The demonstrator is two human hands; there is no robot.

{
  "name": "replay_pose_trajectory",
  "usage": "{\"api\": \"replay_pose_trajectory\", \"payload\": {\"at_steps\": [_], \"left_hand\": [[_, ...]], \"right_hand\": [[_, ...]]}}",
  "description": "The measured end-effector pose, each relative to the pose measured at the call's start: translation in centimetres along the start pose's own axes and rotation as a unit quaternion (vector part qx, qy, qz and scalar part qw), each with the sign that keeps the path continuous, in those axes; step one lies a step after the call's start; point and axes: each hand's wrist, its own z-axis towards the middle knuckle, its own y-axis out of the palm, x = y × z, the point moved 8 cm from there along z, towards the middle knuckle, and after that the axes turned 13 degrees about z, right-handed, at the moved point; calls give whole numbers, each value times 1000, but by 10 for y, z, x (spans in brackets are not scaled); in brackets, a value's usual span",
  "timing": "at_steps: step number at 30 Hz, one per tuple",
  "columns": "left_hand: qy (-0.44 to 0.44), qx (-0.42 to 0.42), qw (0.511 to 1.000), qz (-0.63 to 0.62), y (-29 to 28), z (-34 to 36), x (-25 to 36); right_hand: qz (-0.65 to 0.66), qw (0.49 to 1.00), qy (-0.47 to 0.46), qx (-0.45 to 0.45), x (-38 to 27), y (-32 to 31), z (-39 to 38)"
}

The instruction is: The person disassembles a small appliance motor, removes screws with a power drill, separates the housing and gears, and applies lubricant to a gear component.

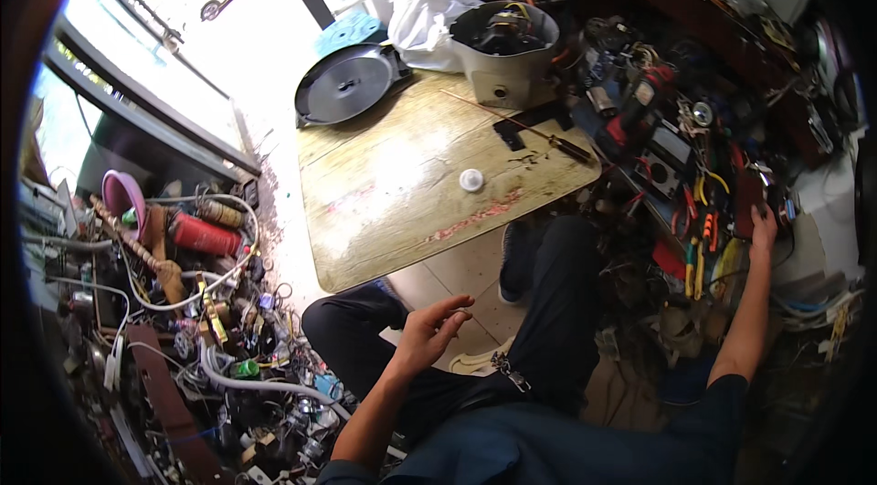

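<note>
My left hand (431, 332) hangs above my lap with thumb and forefinger brought close together. Something small and pale may sit between them, too small to make out. Far to the right, my right hand (764, 227) reaches in among the tools, its fingers against a dark red flat object (747, 197); whether they grip it is hidden. Beside that hand are orange-handled tools (708, 227), yellow-handled pliers (711, 185) and a meter-like box (665, 173). On the table lie a small white round cap (470, 180) and a long screwdriver (568, 149).
The worn wooden table (384, 229) carries a round black pan-like part (347, 83), a grey appliance housing (498, 88) and a white bag (429, 24). A cordless drill (644, 101) rests in the right-hand clutter. Parts, hoses and a red cylinder (203, 236) crowd the left floor.
</note>
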Motion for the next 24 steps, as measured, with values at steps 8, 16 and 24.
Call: {"api": "replay_pose_trajectory", "payload": {"at_steps": [8, 16, 24], "left_hand": [[-62, 67, 995, -48, -9, -3, -12], [-73, 101, 989, -79, -13, 1, -43], [-15, 28, 999, -10, -32, 34, -8]], "right_hand": [[141, 990, 13, -24, -29, -2, -6], [82, 996, 22, 15, -55, -48, -82], [-191, 966, 88, 153, -1, -108, -127]]}}
